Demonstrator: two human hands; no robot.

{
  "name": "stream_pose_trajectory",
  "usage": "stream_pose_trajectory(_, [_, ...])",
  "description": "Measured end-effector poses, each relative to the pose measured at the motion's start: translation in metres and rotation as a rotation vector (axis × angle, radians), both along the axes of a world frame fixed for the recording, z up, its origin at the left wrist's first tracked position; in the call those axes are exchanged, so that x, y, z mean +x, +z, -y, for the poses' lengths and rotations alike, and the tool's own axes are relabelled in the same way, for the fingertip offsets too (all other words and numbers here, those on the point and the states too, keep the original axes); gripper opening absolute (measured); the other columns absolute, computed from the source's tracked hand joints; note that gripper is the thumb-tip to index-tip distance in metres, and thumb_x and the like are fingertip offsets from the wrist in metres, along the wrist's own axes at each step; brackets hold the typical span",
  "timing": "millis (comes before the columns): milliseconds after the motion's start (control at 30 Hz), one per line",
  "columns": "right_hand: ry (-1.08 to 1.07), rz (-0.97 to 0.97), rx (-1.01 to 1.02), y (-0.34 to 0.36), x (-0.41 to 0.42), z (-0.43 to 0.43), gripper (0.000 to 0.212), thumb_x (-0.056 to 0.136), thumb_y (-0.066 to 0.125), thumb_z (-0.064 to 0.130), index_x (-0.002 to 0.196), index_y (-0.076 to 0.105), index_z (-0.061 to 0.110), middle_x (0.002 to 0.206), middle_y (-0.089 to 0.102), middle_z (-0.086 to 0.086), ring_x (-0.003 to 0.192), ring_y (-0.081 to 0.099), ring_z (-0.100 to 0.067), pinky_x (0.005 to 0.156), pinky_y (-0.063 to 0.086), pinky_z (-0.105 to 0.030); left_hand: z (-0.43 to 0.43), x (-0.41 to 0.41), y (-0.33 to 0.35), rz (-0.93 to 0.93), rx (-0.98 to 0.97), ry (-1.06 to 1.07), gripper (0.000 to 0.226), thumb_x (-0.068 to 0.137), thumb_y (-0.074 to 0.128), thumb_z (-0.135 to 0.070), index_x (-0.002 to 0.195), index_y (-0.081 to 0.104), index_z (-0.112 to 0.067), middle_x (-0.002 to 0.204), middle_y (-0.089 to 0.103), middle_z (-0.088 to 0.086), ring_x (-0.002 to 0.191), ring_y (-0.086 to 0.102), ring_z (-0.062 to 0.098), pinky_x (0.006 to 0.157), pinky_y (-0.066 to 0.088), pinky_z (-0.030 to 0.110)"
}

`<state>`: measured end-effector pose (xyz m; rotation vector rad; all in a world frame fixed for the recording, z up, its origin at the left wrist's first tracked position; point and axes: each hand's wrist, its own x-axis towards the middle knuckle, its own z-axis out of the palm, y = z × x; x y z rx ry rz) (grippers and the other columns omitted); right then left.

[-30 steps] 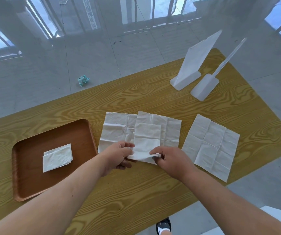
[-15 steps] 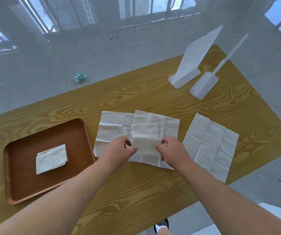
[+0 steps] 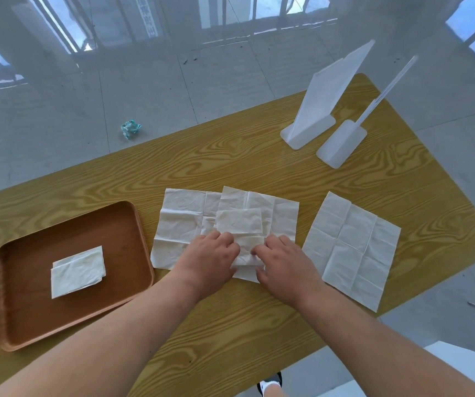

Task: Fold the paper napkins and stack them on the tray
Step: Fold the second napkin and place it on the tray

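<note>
White paper napkin (image 3: 239,224), part-folded, lies mid-table on top of two overlapping unfolded napkins (image 3: 182,222). Left hand (image 3: 210,259) and right hand (image 3: 282,262) are both palm-down on its near end, fingers bent, pressing the paper flat; judged purpose: set the crease w/o the thin sheet springing back. Whether either hand pinches an edge can't be told; fingertips hide it. One folded napkin (image 3: 77,270) already sits centred in the brown wooden tray (image 3: 133,224), left of the work area, so the stack has a base. A fourth napkin, unfolded (image 3: 351,247), lies to the right, near corner close to the table (image 3: 230,156) edge. Tray rim is just beside the napkin pile; transfer path left looks short and unobstructed. Two white plastic stands (image 3: 316,121) sit at the far right, well apart.
</note>
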<state>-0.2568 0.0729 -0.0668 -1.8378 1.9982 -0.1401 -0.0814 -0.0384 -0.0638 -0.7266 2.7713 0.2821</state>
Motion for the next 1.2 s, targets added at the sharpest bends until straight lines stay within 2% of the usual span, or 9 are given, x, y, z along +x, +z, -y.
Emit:
stream_pose_trajectory(200, [0.004, -0.006, 0.012, 0.005, -0.001, 0.004, 0.031, 0.092, 0.058, 0.034, 0.121, 0.061, 0.025, 0.107, 0.057, 0.001, 0.101, 0.048, -0.021, 0.093, 0.045, -0.035, 0.0, -0.002, 0.003, -0.045, -0.006, 0.032, 0.027, 0.105, 0.045, -0.032, 0.115, 0.066, -0.019, 0.12, 0.063, 0.001, 0.106, 0.058, 0.023, 0.087, 0.051, 0.036])
stream_pose_trajectory(433, [-0.013, 0.004, 0.002, 0.015, -0.009, 0.014, 0.017, 0.094, 0.055, 0.029, 0.103, 0.069, 0.023, 0.093, 0.056, 0.003, 0.091, 0.047, -0.018, 0.084, 0.047, -0.035, 0.008, 0.01, 0.018, -0.16, 0.18, 0.185, 0.026, 0.089, 0.051, -0.045, 0.097, 0.066, -0.025, 0.089, 0.068, -0.009, 0.086, 0.062, 0.017, 0.078, 0.05, 0.032])
stream_pose_trajectory(567, [-0.053, 0.112, 0.028, 0.023, -0.014, 0.026, 0.018, 0.092, 0.056, 0.035, 0.096, 0.069, 0.024, 0.087, 0.055, 0.008, 0.092, 0.049, -0.015, 0.079, 0.047, -0.033, 0.02, 0.018, 0.019, -0.106, 0.325, 0.276, 0.042, 0.078, 0.057, -0.06, 0.113, 0.058, -0.037, 0.106, 0.064, -0.019, 0.101, 0.056, 0.006, 0.087, 0.046, 0.027])
stream_pose_trajectory(633, [-0.083, 0.154, 0.048, 0.025, -0.017, 0.034, 0.016, 0.091, 0.057, 0.035, 0.092, 0.068, 0.024, 0.081, 0.051, 0.013, 0.09, 0.049, -0.014, 0.074, 0.042, -0.03, 0.028, 0.019, 0.02, -0.106, 0.374, 0.335, 0.039, 0.081, 0.062, -0.056, 0.115, 0.06, -0.036, 0.106, 0.063, -0.02, 0.101, 0.056, 0.005, 0.088, 0.048, 0.027])
stream_pose_trajectory(733, [-0.152, 0.227, 0.063, 0.025, -0.019, 0.046, 0.011, 0.092, 0.058, 0.033, 0.088, 0.065, 0.025, 0.074, 0.05, 0.018, 0.082, 0.052, -0.011, 0.062, 0.033, -0.023, 0.038, 0.017, 0.02, -0.186, 0.376, 0.499, 0.008, 0.09, 0.063, -0.041, 0.092, 0.066, -0.034, 0.088, 0.068, -0.018, 0.079, 0.062, 0.006, 0.066, 0.049, 0.024])
stream_pose_trajectory(800, [-0.249, 0.248, 0.016, 0.024, -0.017, 0.052, 0.01, 0.094, 0.057, 0.033, 0.095, 0.064, 0.025, 0.074, 0.054, 0.017, 0.077, 0.056, -0.012, 0.059, 0.036, -0.024, 0.042, 0.014, 0.019, -0.213, 0.397, 0.624, 0.008, 0.092, 0.064, -0.042, 0.088, 0.061, -0.035, 0.082, 0.068, -0.016, 0.069, 0.062, 0.004, 0.056, 0.046, 0.024])
stream_pose_trajectory(900, [-0.41, 0.199, -0.109, 0.022, -0.013, 0.055, 0.018, 0.096, 0.056, 0.03, 0.112, 0.059, 0.024, 0.086, 0.058, 0.012, 0.082, 0.058, -0.014, 0.066, 0.043, -0.032, 0.042, 0.012, 0.014, -0.235, 0.406, 0.805, 0.034, 0.089, 0.069, -0.055, 0.111, 0.052, -0.036, 0.094, 0.063, -0.016, 0.078, 0.064, 0.007, 0.056, 0.044, 0.026])
stream_pose_trajectory(1033, [-0.24, 0.124, -0.108, 0.017, -0.004, 0.044, 0.015, 0.096, 0.054, 0.028, 0.107, 0.062, 0.024, 0.094, 0.061, 0.009, 0.086, 0.059, -0.015, 0.07, 0.05, -0.033, 0.041, 0.009, 0.008, -0.157, 0.371, 0.887, 0.069, 0.08, 0.073, -0.069, 0.128, 0.054, -0.025, 0.111, 0.066, -0.006, 0.093, 0.063, 0.016, 0.069, 0.051, 0.035])
stream_pose_trajectory(1200, [-0.126, 0.139, 0.053, 0.005, 0.004, 0.035, 0.032, 0.097, 0.048, 0.032, 0.126, 0.06, 0.026, 0.112, 0.062, 0.004, 0.104, 0.056, -0.018, 0.087, 0.052, -0.039, 0.043, 0.002, 0.004, -0.124, 0.492, 0.926, 0.058, 0.078, 0.077, -0.068, 0.112, 0.061, -0.024, 0.105, 0.065, -0.01, 0.093, 0.065, 0.014, 0.073, 0.054, 0.034])
